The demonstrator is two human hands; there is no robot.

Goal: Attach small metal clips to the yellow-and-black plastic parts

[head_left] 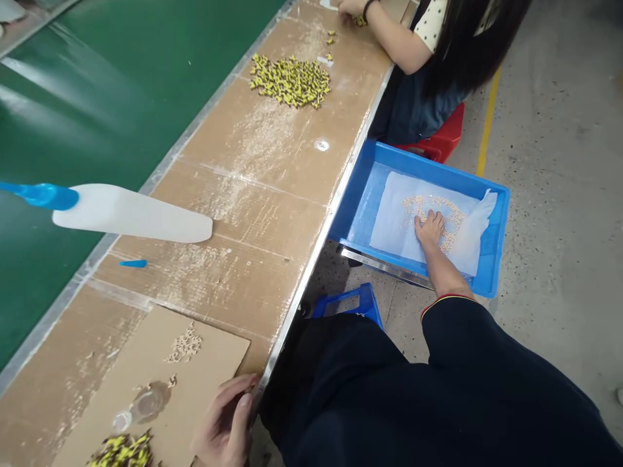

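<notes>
My right hand (431,228) reaches down into a blue plastic crate (502,227). Its fingers are spread and rest on small beige pieces (452,214), which lie scattered over a white sheet (389,227) lining the crate. At the table's near edge, my left hand (226,418) is curled, thumb and fingertips close together; whatever is between them is too small to make out. Beside it lies a cardboard sheet (214,347) bearing a little heap of beige pieces (185,344), a small clear container (147,403) and a pile of yellow-and-dark pieces (121,451).
A long cardboard-covered table (292,168) carries a large pile of yellow-and-dark pieces (292,81). A white blade-shaped object with a blue end (131,211) juts over it. Another person's arm (394,39) works at the far end. A blue stool (367,305) stands below.
</notes>
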